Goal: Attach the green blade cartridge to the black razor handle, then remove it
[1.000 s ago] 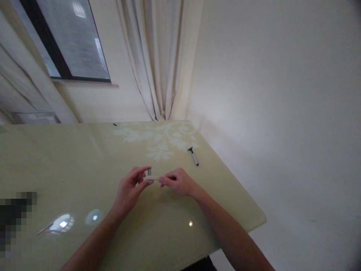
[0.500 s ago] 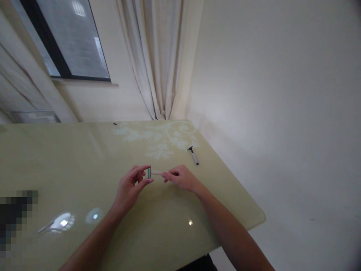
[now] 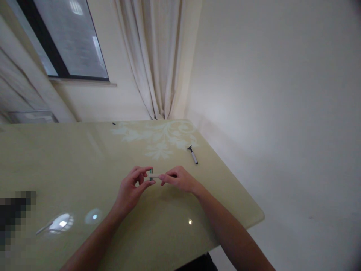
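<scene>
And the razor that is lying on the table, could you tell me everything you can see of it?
The razor lies on the table, beyond the right hand and a little to its right; no hand touches it. Its dark head sits crosswise, like a T, on a straight grey handle with a black end, perhaps plastic or metal. The head points away from the person.

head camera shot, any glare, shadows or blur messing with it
Head view: bright glare spots on the glossy tabletop; head view: faint, soft shadow below the right hand; head view: small green piece in the left hand lacks fine detail; head view: dark patch at left edge pixelated.
</scene>
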Demonstrator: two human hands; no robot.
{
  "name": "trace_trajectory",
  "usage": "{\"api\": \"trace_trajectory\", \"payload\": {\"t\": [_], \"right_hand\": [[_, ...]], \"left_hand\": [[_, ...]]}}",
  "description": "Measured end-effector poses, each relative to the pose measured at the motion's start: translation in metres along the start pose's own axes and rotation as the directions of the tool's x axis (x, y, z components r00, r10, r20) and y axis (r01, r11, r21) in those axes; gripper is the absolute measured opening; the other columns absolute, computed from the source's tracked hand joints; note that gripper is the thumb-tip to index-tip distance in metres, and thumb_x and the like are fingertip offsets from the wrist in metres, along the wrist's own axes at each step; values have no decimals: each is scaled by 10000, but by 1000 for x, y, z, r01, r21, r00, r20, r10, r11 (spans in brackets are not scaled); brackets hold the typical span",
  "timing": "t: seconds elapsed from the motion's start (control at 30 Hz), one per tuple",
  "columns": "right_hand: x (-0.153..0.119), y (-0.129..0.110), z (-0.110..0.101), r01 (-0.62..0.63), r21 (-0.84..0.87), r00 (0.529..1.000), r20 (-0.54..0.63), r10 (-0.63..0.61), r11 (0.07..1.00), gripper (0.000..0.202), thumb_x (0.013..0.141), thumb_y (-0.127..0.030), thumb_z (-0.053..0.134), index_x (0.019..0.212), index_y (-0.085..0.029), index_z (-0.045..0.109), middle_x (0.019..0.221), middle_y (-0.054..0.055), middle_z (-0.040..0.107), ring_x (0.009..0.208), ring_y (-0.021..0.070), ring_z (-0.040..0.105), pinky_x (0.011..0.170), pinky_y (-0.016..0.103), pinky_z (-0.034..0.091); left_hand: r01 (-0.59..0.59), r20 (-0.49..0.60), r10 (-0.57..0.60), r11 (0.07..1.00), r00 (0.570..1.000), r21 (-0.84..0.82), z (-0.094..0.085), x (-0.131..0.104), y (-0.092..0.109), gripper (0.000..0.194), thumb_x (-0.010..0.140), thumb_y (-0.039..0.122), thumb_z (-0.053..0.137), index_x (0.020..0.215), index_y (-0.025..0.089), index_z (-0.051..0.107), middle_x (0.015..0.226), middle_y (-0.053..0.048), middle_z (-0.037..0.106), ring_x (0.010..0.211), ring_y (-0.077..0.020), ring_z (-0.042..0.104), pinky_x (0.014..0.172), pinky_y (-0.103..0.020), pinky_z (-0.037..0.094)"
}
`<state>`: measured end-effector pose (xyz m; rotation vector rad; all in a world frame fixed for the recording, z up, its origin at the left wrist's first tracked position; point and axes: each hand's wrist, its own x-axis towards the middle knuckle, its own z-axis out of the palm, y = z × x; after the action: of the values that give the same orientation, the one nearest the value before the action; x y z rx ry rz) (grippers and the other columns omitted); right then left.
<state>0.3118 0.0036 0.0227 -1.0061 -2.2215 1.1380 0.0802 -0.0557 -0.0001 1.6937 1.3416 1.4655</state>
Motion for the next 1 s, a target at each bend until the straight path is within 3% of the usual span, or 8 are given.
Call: {"api": "trace_trajectory", "payload": {"t": [0.2,0.37,0.5,0.7,0.83,1.0], "right_hand": [[1,3,-4,-20,-61,998,-58,17,998,610,971,-645,559,815,-132,850,506,-39,421,514,89,352,536,269,218],[-1,-1,-4,5,-10,1000,-17,-5,1000,598,979,-640,550,865,-138,855,527,-39,435,523,89,362,537,267,222],[0,0,-5,-41,-69,996,-86,35,997,612,973,-637,560,799,-123,844,504,-39,413,512,88,351,539,275,213],[0,2,-1,8,-36,997,-72,-10,999,633,980,-666,537,825,-134,842,525,-39,424,523,88,364,540,267,218],[0,2,-3,-30,-97,990,-143,16,995,631,978,-642,548,766,-119,831,504,-34,424,517,90,375,541,272,221],[1,1,2,9,6,997,-81,-9,1000,616,976,-652,544,836,-135,847,521,-44,406,514,86,357,528,261,215]], "left_hand": [[17,-4,-17,1000,1000,-6,-1,0,-1,366,792,353,824,1146,273,782,841,15,580,678,-126,524,643,-252,442],[-6,2,6,1000,1000,-7,0,-1,2,362,787,334,834,1141,282,784,825,24,578,658,-120,510,632,-249,432],[-10,-4,10,1000,1000,-17,-1,-1,3,351,793,323,832,1138,282,781,825,25,578,675,-122,520,639,-249,431],[3,13,-2,1000,1000,-20,-1,-1,3,364,796,332,833,1152,286,777,828,25,570,675,-121,516,644,-250,435],[6,27,-6,1000,1000,-25,0,-2,1,347,804,328,831,1145,285,776,833,27,568,673,-115,507,637,-243,425],[9,41,-7,1000,999,-28,3,-3,-2,354,808,324,821,1155,276,771,848,23,571,689,-118,530,650,-245,438]]}}
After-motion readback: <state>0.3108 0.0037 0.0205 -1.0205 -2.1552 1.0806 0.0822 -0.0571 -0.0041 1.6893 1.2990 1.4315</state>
